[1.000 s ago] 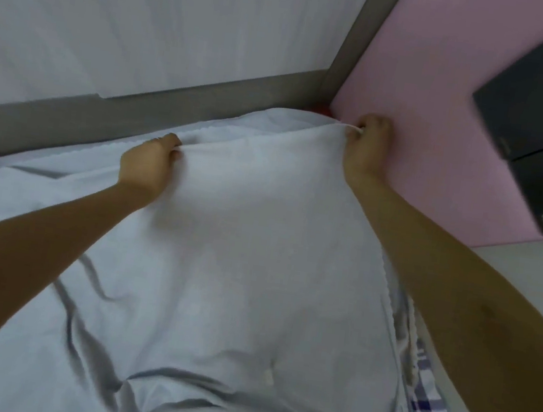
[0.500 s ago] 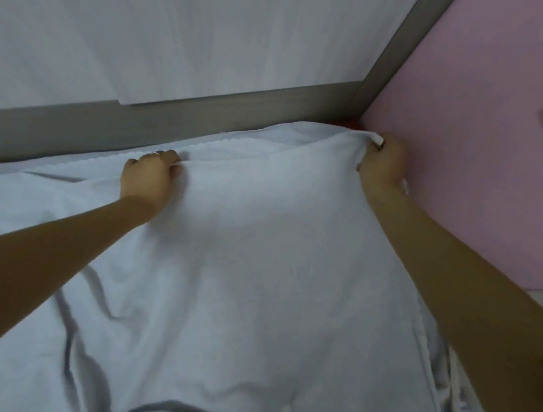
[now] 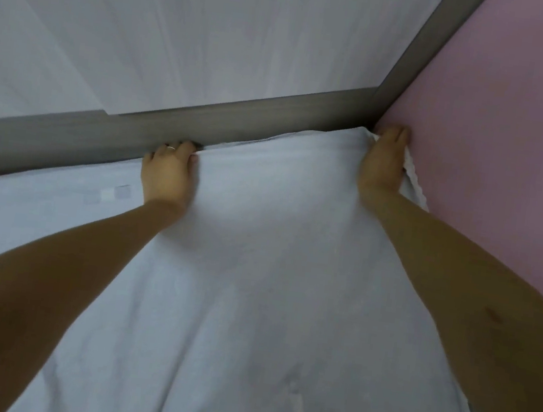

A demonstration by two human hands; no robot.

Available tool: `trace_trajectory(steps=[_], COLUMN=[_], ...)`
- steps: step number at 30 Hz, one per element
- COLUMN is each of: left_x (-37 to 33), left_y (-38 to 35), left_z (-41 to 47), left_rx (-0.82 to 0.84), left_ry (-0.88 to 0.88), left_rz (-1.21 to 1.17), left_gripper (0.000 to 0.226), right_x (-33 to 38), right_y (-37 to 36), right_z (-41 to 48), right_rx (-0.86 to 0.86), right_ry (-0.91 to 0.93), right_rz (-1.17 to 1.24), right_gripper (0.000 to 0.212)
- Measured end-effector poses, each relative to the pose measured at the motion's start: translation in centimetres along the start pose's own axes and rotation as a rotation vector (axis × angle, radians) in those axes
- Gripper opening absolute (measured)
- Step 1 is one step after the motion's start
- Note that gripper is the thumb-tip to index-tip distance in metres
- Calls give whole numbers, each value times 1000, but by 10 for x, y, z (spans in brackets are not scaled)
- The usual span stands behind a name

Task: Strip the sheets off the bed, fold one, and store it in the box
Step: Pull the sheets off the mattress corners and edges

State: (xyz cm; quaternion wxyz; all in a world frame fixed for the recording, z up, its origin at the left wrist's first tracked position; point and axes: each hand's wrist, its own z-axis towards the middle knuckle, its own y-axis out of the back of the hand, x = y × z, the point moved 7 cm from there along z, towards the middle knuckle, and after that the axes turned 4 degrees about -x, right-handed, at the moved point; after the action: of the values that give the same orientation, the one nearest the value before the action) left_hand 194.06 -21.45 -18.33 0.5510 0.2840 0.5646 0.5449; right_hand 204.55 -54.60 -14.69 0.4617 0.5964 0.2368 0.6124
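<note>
1. L hand (image 3: 167,174): fingers curled over the far edge of the sheet (image 3: 254,272), right at the grey rail (image 3: 100,134), thumb on top. We read that as a grasp on the cloth, tho the fingertips are hidden in the gap.
2. R hand (image 3: 384,162): clenched on the sheet's corner, in the angle where the rail meets the pink wall (image 3: 514,134). A scalloped white hem shows just beside the wrist.
3. Sheet: spread over the bed, far edge against the rail, loose creases nearer us. Box not in view.
4. Stage, as we judge it: early, i.e. stripping. Folding and storing not yet begun.
5. Risks from here:
   - Corner may be tucked tight, so a hard yank could tear the hem or slip the R grip.
   - Knuckles sit v. close to rail and wall, so a sharp pull could scrape them.
   - Uneven pull, L vs R, could bunch the cloth so it snags along the rail.
   - We can't tell how many layers we hold, so an underlayer might drag along.
</note>
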Motion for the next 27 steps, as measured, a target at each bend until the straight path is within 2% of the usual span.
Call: trace_trajectory(steps=[3,9,12,15,17,19,21,24,27], left_x=[4,8,8,8,9,7,6,6,8], left_y=[-13,-25,-25,-24,-23,-23,-19,-1,-6], left_z=[-3,-5,-3,-3,-2,-4,-2,3,4], left_rx=[-79,-129,-126,-168,-184,-170,-172,-246,-275], left_ry=[-43,-58,-60,-81,-77,-72,-74,-116,-206], left_rz=[56,47,40,36,21,21,-13,-71,8], left_gripper=[25,22,19,17,17,20,21,20,17], right_x=[-12,-19,-5,21,21,3,-7,-2,-2], right_y=[-21,-36,-24,-5,-11,-26,-34,-31,-23], right_z=[-2,-7,-1,7,11,8,3,-3,-9], right_rx=[-51,-113,-170,-249,-148,-31,2,-79,-183], right_ry=[84,90,61,162,169,96,41,121,131], right_rz=[-182,-231,-59,3,-92,-261,-329,-234,-141], right_gripper=[32,42,27,28,30,34,36,38,45])
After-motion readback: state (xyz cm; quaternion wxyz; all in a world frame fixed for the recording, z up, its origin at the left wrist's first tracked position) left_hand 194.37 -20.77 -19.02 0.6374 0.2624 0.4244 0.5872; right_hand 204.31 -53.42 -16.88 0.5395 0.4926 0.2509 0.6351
